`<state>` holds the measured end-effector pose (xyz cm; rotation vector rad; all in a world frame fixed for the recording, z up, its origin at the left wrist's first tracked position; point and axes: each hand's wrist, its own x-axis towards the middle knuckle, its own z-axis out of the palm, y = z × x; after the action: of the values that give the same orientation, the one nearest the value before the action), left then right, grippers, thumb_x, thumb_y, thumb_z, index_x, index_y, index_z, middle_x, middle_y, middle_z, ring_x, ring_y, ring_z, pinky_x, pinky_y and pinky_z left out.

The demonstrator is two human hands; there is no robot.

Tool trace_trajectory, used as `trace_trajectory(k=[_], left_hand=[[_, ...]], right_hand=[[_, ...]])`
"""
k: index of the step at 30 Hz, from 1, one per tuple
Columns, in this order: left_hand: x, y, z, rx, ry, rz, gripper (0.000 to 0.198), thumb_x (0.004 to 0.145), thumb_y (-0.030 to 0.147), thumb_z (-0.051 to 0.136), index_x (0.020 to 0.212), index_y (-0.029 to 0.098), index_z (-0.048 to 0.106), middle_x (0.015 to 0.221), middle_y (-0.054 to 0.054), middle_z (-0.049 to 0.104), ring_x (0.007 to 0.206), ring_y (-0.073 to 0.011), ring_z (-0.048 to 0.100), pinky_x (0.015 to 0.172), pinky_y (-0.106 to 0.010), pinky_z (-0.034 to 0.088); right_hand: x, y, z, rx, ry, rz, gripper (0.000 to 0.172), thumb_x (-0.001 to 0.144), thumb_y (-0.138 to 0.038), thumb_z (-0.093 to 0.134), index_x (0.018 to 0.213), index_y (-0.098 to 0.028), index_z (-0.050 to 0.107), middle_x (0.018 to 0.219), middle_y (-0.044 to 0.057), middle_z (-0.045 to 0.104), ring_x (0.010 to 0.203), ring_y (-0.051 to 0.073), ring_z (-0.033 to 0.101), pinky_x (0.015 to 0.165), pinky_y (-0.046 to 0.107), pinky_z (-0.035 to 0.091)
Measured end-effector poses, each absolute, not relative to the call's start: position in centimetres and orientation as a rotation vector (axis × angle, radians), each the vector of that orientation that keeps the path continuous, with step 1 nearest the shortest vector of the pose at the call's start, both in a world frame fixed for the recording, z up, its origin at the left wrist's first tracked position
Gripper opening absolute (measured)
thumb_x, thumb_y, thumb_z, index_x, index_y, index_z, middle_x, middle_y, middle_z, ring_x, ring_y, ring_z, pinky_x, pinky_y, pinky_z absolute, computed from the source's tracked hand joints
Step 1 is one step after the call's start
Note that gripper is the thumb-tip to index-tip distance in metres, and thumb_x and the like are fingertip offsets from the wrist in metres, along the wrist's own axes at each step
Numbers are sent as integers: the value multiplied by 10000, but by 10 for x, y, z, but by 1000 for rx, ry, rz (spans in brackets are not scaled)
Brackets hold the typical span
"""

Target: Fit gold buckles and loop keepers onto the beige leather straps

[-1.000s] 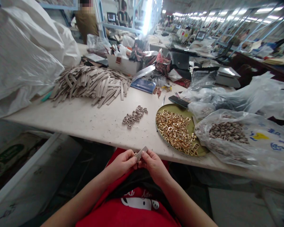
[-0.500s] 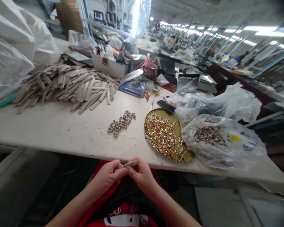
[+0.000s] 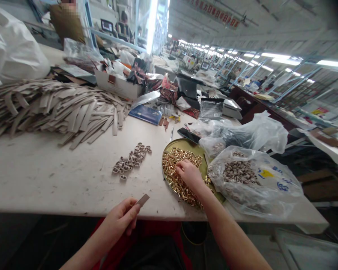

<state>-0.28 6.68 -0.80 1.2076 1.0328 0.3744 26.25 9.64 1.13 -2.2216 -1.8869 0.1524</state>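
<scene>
Near the table's front edge my left hand (image 3: 124, 215) pinches a short grey-brown leather strap (image 3: 142, 200) between thumb and fingers; its free end points up and right. My right hand (image 3: 188, 173) reaches over a round olive-gold tray (image 3: 203, 164), fingers curled down among a heap of small gold metal buckles (image 3: 183, 193). Whether a buckle is between those fingertips is hidden. Left of the tray lies a small cluster of grey-brown leather loops (image 3: 132, 160). A clear plastic bag (image 3: 270, 191) full of similar loops sits against the tray's right side.
A large pile of long leather strips (image 3: 53, 108) covers the table's left. Behind stand a white box of scraps (image 3: 118, 86), a blue booklet (image 3: 146, 113), a black phone-like object (image 3: 188, 135) and a pen (image 3: 171, 134). Other people are in the background.
My hands, together on the strap before, are now apart. The right has moved up and right to the buckles; the left keeps the strap, now farther left. The view has shifted.
</scene>
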Motion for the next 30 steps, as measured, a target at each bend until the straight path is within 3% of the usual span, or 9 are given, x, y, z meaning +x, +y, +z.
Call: trace_trajectory(k=[6,17,23,26,30], left_hand=[[-7,64,-10,1208,1036,412,407,704,584,477,752,180,458,411,102,393,320,-56,302,360,-181,207],[-31,46,-7,1211,1034,501,385,742,557,470,757,173,471,416,98,391,341,-59,305,367,-179,212],[-39,40,-1,1094,1087,653,366,715,535,507,749,172,473,409,103,367,360,-57,278,373,-175,197],[-44,41,1,1079,1107,700,357,716,527,506,744,173,475,407,103,360,368,-60,274,376,-179,193],[-52,45,3,1085,1181,716,335,724,503,510,719,170,481,438,91,374,401,-65,291,395,-179,212]], right_hand=[[258,96,12,-2381,-2051,97,85,794,-210,521,779,-178,598,850,63,619,779,173,571,666,255,361],[243,70,24,-2444,-2190,-30,133,805,-190,472,784,-165,600,838,91,624,760,200,590,619,271,364],[177,83,27,-2021,-2232,126,171,830,-213,477,965,-170,571,954,72,610,847,179,574,724,253,390],[132,99,12,-1768,-2273,337,183,840,-196,472,991,-199,575,963,46,611,837,152,578,719,228,394],[97,119,-8,-1761,-2214,380,158,849,-241,479,938,-196,602,932,55,599,825,156,568,693,236,389]])
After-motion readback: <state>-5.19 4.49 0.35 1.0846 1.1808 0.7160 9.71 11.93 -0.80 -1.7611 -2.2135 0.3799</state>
